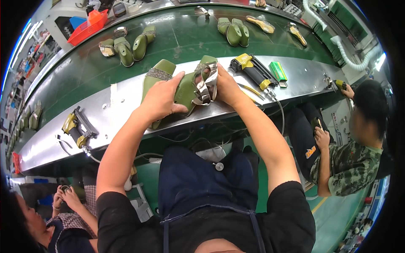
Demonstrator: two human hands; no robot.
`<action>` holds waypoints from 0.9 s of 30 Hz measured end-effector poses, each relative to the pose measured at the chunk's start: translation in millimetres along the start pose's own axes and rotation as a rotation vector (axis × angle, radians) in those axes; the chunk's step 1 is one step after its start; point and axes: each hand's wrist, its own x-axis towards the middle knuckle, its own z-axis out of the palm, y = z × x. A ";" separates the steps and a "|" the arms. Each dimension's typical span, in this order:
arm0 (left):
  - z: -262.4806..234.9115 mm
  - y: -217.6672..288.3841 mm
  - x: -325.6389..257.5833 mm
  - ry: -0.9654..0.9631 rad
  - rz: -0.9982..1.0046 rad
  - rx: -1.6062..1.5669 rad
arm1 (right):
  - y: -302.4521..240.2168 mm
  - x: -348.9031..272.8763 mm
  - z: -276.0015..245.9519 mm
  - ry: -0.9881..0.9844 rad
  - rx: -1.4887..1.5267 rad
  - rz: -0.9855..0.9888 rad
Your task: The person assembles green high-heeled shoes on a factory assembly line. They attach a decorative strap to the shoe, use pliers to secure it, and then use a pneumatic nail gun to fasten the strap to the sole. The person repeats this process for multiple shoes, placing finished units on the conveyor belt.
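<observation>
- Item in hand: an olive-green sandal [185, 90] with a flat sole and a shiny metallic strap [206, 84] looped over its front. It lies tilted on the near steel edge of the counter [105, 105], directly ahead of the person.
- Left hand [162, 99]: grip closed over the sandal's sole, thumb pressed on the upper face, fingers wrapped beneath.
- Right hand [225, 86]: grip closed on the metallic strap side of the same sandal; the fingertips are hidden behind the strap.
- A second green sandal [154, 78], with a studded band, lies just beside and partly under the left hand.
- On the steel edge to the right: a yellow-and-black pneumatic tool [253, 69] with its hose, and a small green box [278, 71] next to it. Both sit near the right hand.
- On the steel edge to the left: another yellow-and-black tool [78, 128], well apart from the hands.
- On the green belt [190, 33] beyond: shoe lasts and sandals in pairs [234, 31] and [126, 46], plus a red tray [88, 26] at the far left.
- Two other people sit close on either side, one at lower left [63, 211], one at right in a camouflage shirt [350, 164].
- Open room: bare steel between the left tool and the sandals; the right side is crowded by the tool and hose.
</observation>
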 end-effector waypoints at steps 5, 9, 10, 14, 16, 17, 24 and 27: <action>-5.1 -59.6 -35.6 0.186 0.146 0.133 | -3.9 3.0 -7.0 -0.015 0.113 0.025; -29.3 -85.7 -66.2 0.255 -0.337 -0.363 | -12.8 -8.2 -31.8 -0.173 0.207 0.237; -29.4 -91.0 -70.9 0.316 -0.365 -0.407 | -5.1 -15.1 -33.7 -0.224 0.254 0.295; -8.9 -123.7 -79.8 0.467 -0.383 -0.683 | -8.5 -14.9 -42.3 -0.148 0.419 0.207; 4.8 -124.7 -73.9 0.476 -0.389 -0.830 | -25.7 -14.3 -42.9 -0.134 0.414 0.396; 15.3 -116.7 -63.5 0.506 -0.307 -0.851 | -25.8 -13.5 -39.7 -0.098 0.380 0.381; 40.3 -37.1 -9.8 0.544 -0.226 -0.430 | -26.0 -12.1 -9.1 0.196 0.943 0.647; 57.7 -12.7 4.4 0.499 -0.183 -0.412 | -17.8 5.5 -0.2 0.301 1.020 0.702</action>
